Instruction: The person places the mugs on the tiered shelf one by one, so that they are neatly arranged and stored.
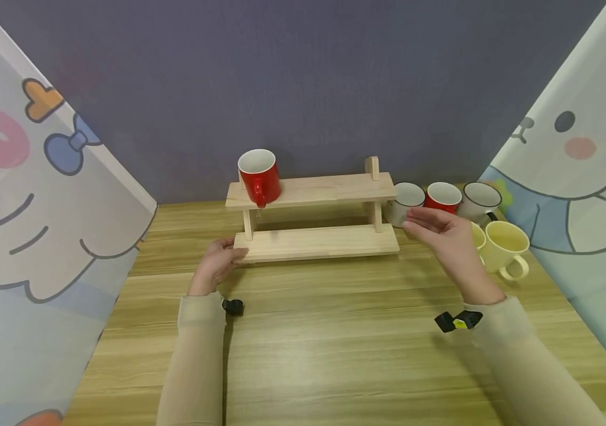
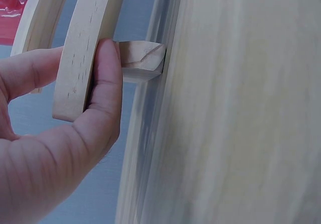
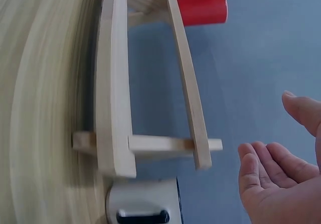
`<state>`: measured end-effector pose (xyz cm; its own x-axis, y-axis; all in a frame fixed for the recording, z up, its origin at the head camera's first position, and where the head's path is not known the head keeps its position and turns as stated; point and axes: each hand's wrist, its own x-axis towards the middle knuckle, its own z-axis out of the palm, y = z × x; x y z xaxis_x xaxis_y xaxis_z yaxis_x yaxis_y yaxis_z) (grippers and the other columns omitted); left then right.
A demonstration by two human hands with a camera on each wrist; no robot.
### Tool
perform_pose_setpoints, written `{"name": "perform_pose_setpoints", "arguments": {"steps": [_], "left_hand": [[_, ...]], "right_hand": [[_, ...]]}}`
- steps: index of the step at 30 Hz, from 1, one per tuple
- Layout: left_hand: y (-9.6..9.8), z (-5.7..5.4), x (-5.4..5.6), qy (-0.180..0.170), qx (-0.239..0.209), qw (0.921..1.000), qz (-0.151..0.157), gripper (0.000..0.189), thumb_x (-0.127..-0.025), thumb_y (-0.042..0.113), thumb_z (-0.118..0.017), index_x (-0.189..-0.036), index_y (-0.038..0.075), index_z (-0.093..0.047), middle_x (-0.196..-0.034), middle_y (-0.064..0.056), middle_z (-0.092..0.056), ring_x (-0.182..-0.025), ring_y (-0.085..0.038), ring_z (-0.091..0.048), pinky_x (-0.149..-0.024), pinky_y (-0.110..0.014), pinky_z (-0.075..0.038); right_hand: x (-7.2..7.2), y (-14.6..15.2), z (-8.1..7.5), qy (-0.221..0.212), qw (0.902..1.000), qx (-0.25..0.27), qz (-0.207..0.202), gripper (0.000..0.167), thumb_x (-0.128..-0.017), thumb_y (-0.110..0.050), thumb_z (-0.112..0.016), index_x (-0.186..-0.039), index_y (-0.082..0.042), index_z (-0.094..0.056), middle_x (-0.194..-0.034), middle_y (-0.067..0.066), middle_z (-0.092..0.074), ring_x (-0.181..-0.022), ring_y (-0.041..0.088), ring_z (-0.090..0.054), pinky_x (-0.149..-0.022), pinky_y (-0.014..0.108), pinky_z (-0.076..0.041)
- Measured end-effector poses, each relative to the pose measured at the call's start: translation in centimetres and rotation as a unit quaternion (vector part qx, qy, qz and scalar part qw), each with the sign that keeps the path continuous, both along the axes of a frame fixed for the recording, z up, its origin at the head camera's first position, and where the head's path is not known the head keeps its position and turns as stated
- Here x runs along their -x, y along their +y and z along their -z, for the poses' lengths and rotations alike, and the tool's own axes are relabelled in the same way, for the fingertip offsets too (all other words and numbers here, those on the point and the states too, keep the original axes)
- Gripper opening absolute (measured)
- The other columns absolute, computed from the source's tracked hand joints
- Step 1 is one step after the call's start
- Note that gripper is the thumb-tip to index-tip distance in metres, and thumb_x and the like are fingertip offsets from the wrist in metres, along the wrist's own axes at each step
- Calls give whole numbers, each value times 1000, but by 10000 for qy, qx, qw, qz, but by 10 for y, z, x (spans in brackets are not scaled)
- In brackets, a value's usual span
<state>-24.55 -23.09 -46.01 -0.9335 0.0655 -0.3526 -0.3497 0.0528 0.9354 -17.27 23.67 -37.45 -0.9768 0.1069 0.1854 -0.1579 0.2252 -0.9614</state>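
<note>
A two-tier wooden rack (image 1: 313,244) stands against the back wall. My left hand (image 1: 216,263) pinches the left end of its lower shelf; in the left wrist view the thumb and fingers (image 2: 108,78) lie on either side of the board (image 2: 80,68). On the left of the upper shelf sits a red mug (image 1: 260,180), white inside, its handle facing forward. To the right of the rack my right hand (image 1: 447,236) hovers with nothing in it, in front of a white mug with a dark rim (image 1: 408,195). In the right wrist view its fingers are loosely bent.
Beside the white mug stand another red mug (image 1: 444,195) and a second white, dark-rimmed mug (image 1: 479,201). Nearer are two yellow mugs, one (image 1: 505,245) in full view, the other partly behind my right hand. Cartoon panels flank the wooden table (image 1: 335,343).
</note>
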Motion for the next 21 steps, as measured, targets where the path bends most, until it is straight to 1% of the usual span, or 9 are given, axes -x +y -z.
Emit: {"name": "perform_pose_setpoints", "arguments": {"steps": [2,6,8,11,13,15,19,21], "left_hand": [[0,0,0,8,48,10000,34,66,-101,6,-61,-152,-15,-24,-138,-28,-46,-113,-27,-58,-97,-35,-51],[-1,-1,-1,22,79,9999,72,65,-102,6,-61,-152,-15,-24,-137,-27,-46,-111,-26,-59,-92,-31,-53],[-2,-1,-2,34,66,9999,79,65,-102,6,-61,-151,-15,-25,-135,-26,-47,-109,-26,-59,-90,-31,-54],[-2,0,-2,44,80,9999,79,64,-102,6,-61,-151,-15,-25,-134,-25,-47,-106,-23,-59,-89,-30,-54],[-1,0,-2,31,84,9999,70,65,-101,6,-62,-151,-15,-26,-134,-25,-46,-108,-25,-58,-90,-31,-54],[0,-1,-2,34,85,9999,81,64,-101,6,-62,-151,-15,-26,-135,-26,-46,-110,-26,-57,-92,-32,-53],[0,-2,-2,68,78,9999,99,64,-101,6,-61,-151,-15,-25,-137,-27,-45,-113,-28,-57,-96,-36,-51],[0,-2,-3,72,88,9999,95,65,-101,6,-61,-151,-15,-25,-137,-27,-45,-113,-28,-57,-96,-37,-51]], "right_hand": [[-4,7,2,24,9999,-13,105,45,-91,-15,-81,-129,4,-67,-119,6,-71,-104,10,-68,-85,20,-53],[-12,21,6,64,9993,-226,301,45,-91,-14,-80,-129,5,-66,-121,9,-70,-102,7,-68,-84,18,-53],[-16,28,7,61,9991,-265,324,46,-91,-12,-80,-129,6,-65,-120,7,-71,-101,6,-68,-83,17,-52],[-22,37,8,55,9995,2,316,46,-89,-7,-81,-129,9,-64,-117,2,-72,-100,6,-68,-82,16,-52],[-25,43,8,39,9991,194,369,47,-89,-6,-81,-129,10,-63,-114,-2,-72,-99,5,-69,-82,16,-52],[-29,50,8,-8,9986,183,497,48,-89,-8,-81,-129,10,-63,-112,-5,-73,-98,4,-68,-82,14,-51],[-37,64,11,-50,9972,46,741,48,-90,-10,-81,-130,9,-63,-112,-5,-73,-97,2,-68,-82,13,-50],[-41,71,14,11,9968,247,767,46,-89,-7,-81,-128,10,-64,-110,-3,-74,-95,3,-69,-82,13,-51]]}}
